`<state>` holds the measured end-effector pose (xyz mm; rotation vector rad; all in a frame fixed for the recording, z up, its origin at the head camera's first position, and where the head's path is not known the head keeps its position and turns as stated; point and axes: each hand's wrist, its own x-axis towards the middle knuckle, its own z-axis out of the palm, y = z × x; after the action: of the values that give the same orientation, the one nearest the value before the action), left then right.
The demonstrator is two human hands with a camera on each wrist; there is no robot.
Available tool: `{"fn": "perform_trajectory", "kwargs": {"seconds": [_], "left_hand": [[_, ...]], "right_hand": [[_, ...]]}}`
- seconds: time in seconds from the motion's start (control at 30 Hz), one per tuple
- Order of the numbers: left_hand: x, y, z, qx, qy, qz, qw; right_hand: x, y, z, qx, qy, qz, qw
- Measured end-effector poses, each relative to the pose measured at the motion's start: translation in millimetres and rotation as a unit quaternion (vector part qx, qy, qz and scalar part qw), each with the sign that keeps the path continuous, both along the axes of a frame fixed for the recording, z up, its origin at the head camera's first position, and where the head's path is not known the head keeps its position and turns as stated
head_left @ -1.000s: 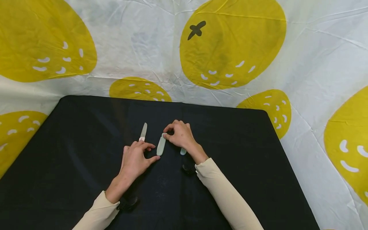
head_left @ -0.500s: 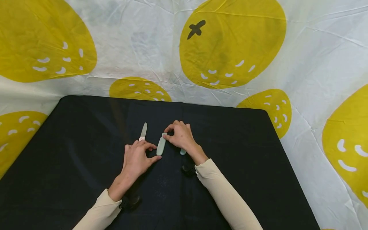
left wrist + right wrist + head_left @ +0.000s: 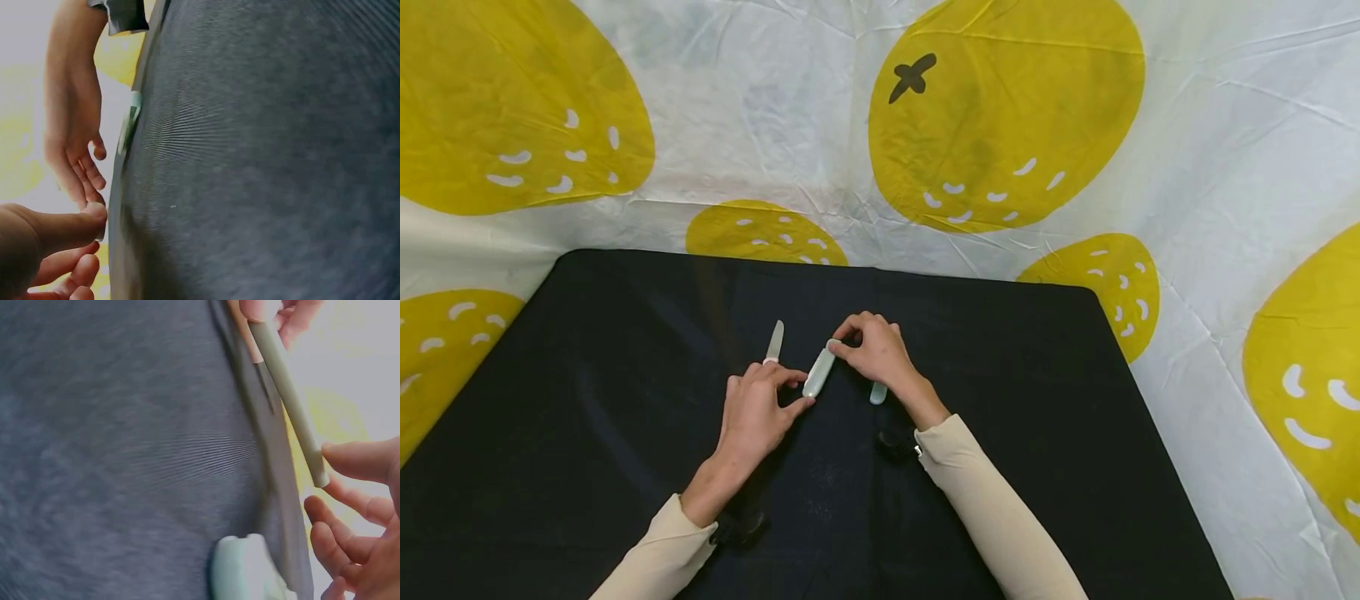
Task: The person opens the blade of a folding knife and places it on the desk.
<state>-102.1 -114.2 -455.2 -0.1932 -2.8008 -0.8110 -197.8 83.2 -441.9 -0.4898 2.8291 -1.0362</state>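
A slim pale green bar, by its look a folded folding knife (image 3: 819, 372), is held slanted above the dark cloth between both hands. My left hand (image 3: 757, 410) pinches its lower end between thumb and fingers. At the upper end, thumb and forefinger of my right hand (image 3: 874, 348) grip it. Its narrow edge shows in the right wrist view. Just beyond the left hand lies a knife (image 3: 776, 340) with its blade out and a pinkish handle, mostly hidden by that hand. Partly covered by the right wrist is a mint green piece (image 3: 877, 394); its kind is unclear.
Black cloth covers the table (image 3: 1015, 400), whose far edge runs below a white curtain (image 3: 790, 100) with yellow fruit prints. Dark wrist cameras sit under both cuffs.
The pale green knife has tilted and risen slightly, its lower end shifting left between the left fingers. The left hand has edged right; the right hand has moved a little right.
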Motion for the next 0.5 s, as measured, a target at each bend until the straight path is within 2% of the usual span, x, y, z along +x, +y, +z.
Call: {"fn": "perform_trajectory", "kwargs": {"seconds": [0.1, 0.23, 0.37, 0.5], "left_hand": [[-1.7, -2.7, 2.5, 0.035, 0.008, -0.008, 0.9993], [-4.2, -7.6, 6.0, 0.084, 0.016, -0.020, 0.9961], [-6.8, -12.9, 10.0, 0.130, 0.008, -0.024, 0.9912], [-10.7, -17.3, 12.2, 0.176, -0.015, -0.022, 0.9841]], "right_hand": [[-1.5, 2, 3.6, -0.075, -0.023, -0.005, 0.9969], [-1.8, 4, 9.7, -0.160, -0.051, -0.005, 0.9858], [-0.9, 6, 15.8, -0.208, -0.056, -0.010, 0.9765], [0.9, 8, 20.2, -0.244, -0.060, -0.010, 0.9680]]}}
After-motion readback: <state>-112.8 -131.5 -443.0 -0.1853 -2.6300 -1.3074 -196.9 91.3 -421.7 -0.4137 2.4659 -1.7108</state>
